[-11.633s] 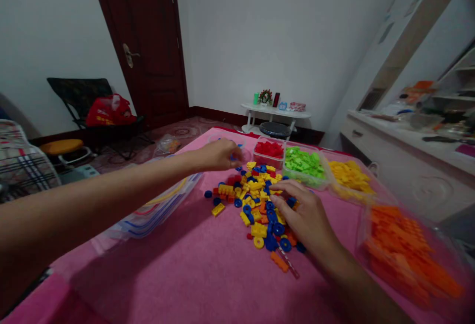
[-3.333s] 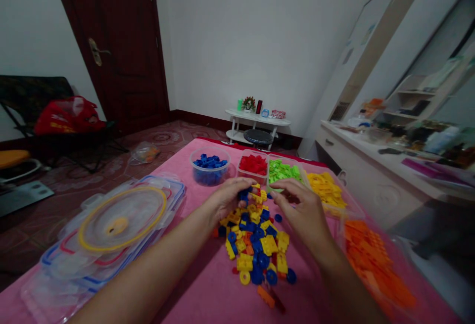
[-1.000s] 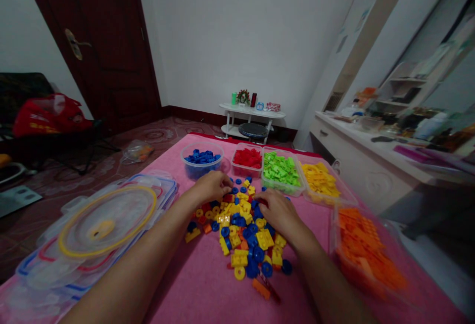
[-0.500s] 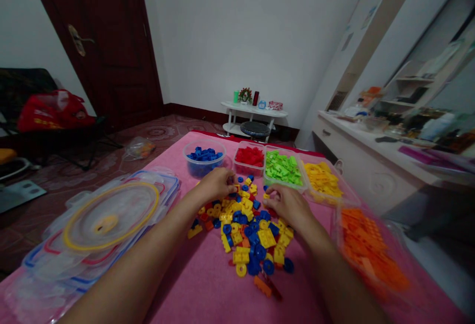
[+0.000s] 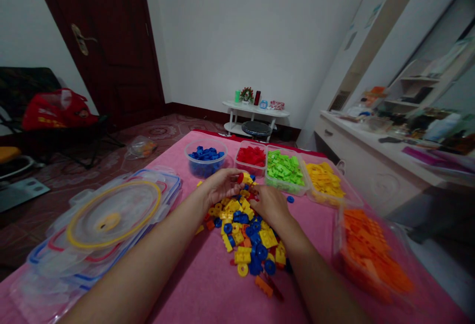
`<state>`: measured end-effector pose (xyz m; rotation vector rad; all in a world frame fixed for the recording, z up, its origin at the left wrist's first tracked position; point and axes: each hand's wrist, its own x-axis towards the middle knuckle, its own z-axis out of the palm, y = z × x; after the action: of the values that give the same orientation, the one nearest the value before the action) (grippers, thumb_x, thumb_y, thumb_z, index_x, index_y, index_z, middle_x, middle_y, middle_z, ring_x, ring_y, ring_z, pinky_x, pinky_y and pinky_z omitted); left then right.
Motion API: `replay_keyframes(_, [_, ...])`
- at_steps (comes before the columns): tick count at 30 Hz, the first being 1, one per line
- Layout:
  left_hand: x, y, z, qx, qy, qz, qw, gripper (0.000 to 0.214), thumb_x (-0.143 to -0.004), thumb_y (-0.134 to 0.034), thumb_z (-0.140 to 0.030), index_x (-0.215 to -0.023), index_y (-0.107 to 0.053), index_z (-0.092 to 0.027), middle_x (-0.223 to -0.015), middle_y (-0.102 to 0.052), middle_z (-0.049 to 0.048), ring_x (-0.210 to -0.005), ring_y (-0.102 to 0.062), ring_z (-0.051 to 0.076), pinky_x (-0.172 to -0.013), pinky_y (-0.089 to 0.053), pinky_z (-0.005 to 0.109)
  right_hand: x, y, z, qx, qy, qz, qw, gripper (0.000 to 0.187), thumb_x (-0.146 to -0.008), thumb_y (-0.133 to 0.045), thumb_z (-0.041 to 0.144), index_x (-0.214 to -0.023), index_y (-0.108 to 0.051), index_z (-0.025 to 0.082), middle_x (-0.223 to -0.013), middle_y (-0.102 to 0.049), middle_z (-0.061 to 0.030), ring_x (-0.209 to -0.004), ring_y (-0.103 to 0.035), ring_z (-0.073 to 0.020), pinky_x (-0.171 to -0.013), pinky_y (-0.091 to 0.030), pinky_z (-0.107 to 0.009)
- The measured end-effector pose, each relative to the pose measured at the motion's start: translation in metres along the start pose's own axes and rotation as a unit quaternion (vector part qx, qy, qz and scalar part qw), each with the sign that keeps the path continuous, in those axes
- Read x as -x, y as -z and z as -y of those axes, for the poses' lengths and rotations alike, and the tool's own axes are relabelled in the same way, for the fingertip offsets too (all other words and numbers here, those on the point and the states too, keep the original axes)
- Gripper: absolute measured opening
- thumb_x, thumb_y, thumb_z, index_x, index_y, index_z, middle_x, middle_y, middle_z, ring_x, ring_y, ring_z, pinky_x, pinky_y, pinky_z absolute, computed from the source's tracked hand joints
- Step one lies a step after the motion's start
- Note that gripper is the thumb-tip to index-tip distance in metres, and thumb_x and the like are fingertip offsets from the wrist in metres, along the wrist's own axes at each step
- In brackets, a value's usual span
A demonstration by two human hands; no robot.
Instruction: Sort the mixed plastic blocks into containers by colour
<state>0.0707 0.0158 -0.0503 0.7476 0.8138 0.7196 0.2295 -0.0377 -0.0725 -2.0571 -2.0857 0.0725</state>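
Note:
A heap of mixed toy building bricks (image 5: 243,230), mostly yellow and blue with some red and orange, lies on the pink cloth. My left hand (image 5: 222,186) is over the far left of the heap, its palm turned partly inward. Between its fingertips is a small red toy brick (image 5: 241,178). My right hand (image 5: 272,204) reaches into the far part of the heap, close to the left one. Its fingers are bent together with red showing beside them; what they pinch is mostly hidden. One blue round piece (image 5: 290,199) lies apart, right of this hand.
Behind the heap stand a round tub of blue bricks (image 5: 190,166) and boxes of red (image 5: 237,167), green (image 5: 272,183) and yellow bricks (image 5: 315,197). An orange-brick box (image 5: 339,245) sits at right. Stacked clear lids (image 5: 122,235) cover the left side.
My right hand has moved left across the heap toward my left hand. My left hand has turned slightly, and a red brick now shows at its fingertips. A blue round piece now lies apart at right.

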Motion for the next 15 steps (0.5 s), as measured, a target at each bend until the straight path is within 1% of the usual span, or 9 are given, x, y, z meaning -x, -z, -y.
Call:
replay_keyframes(2, [-0.002,0.002,0.003,-0.057,-0.027,0.002,0.998,0.022,-0.081,-0.056,-0.033,-0.088,-0.063,-0.013,-0.077,-0.061,0.0036,-0.056,-0.055,0.007,-0.043,-0.035,0.014,0.001,0.002,0.000,-0.005,-0.015,-0.007,1.000,0.030,-0.073,-0.060,0.028,-0.101,-0.070,0.026,-0.089,-0.072,-0.0062,-0.084,-0.065,-0.0227,-0.065,-0.039,-0.028])
replay_keyframes(3, [-0.003,0.003,0.006,-0.117,-0.057,0.002,0.991,0.029,-0.080,-0.057,-0.040,-0.090,-0.064,-0.013,-0.078,-0.062,0.0034,-0.057,-0.054,0.008,-0.043,-0.034,0.015,0.002,0.003,0.000,-0.012,-0.017,-0.014,1.000,0.029,-0.072,-0.060,0.028,-0.100,-0.070,0.025,-0.088,-0.072,-0.0056,-0.084,-0.065,-0.0223,-0.064,-0.039,-0.027])
replay_keyframes(4, [-0.004,0.004,0.008,-0.195,-0.094,0.003,0.976,0.034,-0.078,-0.060,-0.044,-0.092,-0.065,-0.013,-0.078,-0.062,0.0032,-0.059,-0.053,0.008,-0.045,-0.033,0.016,0.003,0.005,0.000,-0.020,-0.014,-0.022,0.999,0.029,-0.072,-0.060,0.027,-0.099,-0.069,0.025,-0.088,-0.072,-0.0049,-0.083,-0.064,-0.0216,-0.064,-0.038,-0.027])
replay_keyframes(5, [-0.004,0.004,0.011,-0.279,-0.135,0.007,0.951,0.037,-0.074,-0.064,-0.045,-0.093,-0.067,-0.013,-0.079,-0.063,0.0031,-0.062,-0.053,0.009,-0.048,-0.035,0.017,0.004,0.007,-0.001,-0.027,-0.011,-0.032,0.999,0.028,-0.073,-0.059,0.027,-0.099,-0.069,0.026,-0.088,-0.072,-0.0042,-0.081,-0.064,-0.0208,-0.063,-0.037,-0.026])
replay_keyframes(6, [-0.004,0.004,0.013,-0.362,-0.176,0.010,0.915,0.037,-0.070,-0.068,-0.042,-0.093,-0.069,-0.013,-0.080,-0.064,0.0028,-0.066,-0.054,0.011,-0.052,-0.036,0.018,0.005,0.009,-0.001,-0.032,-0.008,-0.038,0.999,0.028,-0.073,-0.058,0.028,-0.098,-0.069,0.026,-0.087,-0.071,-0.0039,-0.080,-0.064,-0.0201,-0.061,-0.036,-0.026])
replay_keyframes(8, [-0.004,0.002,0.017,-0.496,-0.239,0.007,0.835,0.031,-0.066,-0.071,-0.032,-0.092,-0.071,-0.014,-0.079,-0.066,0.0020,-0.071,-0.054,0.012,-0.059,-0.038,0.021,0.008,0.012,-0.001,-0.035,-0.005,-0.045,0.998,0.027,-0.073,-0.058,0.030,-0.097,-0.070,0.026,-0.084,-0.071,-0.0038,-0.076,-0.063,-0.0196,-0.058,-0.032,-0.026])
replay_keyframes(9, [-0.003,0.001,0.018,-0.540,-0.253,-0.004,0.803,0.027,-0.066,-0.071,-0.028,-0.090,-0.072,-0.015,-0.077,-0.066,0.0014,-0.070,-0.054,0.013,-0.061,-0.038,0.021,0.009,0.013,0.000,-0.036,-0.002,-0.049,0.998,0.027,-0.072,-0.059,0.031,-0.096,-0.070,0.027,-0.083,-0.071,-0.0038,-0.075,-0.063,-0.0195,-0.057,-0.031,-0.025])
replay_keyframes(11, [-0.002,-0.001,0.019,-0.595,-0.250,-0.027,0.763,0.021,-0.068,-0.067,-0.024,-0.086,-0.073,-0.015,-0.073,-0.065,0.0004,-0.065,-0.053,0.012,-0.059,-0.036,0.022,0.010,0.014,-0.001,-0.046,0.007,-0.052,0.998,0.027,-0.071,-0.060,0.031,-0.095,-0.070,0.027,-0.078,-0.070,-0.0031,-0.072,-0.062,-0.0186,-0.056,-0.030,-0.025])
replay_keyframes(15, [-0.002,0.002,0.014,-0.633,-0.217,-0.046,0.742,0.015,-0.070,-0.063,-0.021,-0.080,-0.071,-0.012,-0.068,-0.066,0.0018,-0.060,-0.053,0.012,-0.055,-0.036,0.021,0.010,0.015,-0.011,-0.088,0.019,-0.042,0.995,0.020,-0.068,-0.060,0.026,-0.085,-0.070,0.025,-0.068,-0.066,0.0005,-0.061,-0.057,-0.0135,-0.053,-0.029,-0.023])
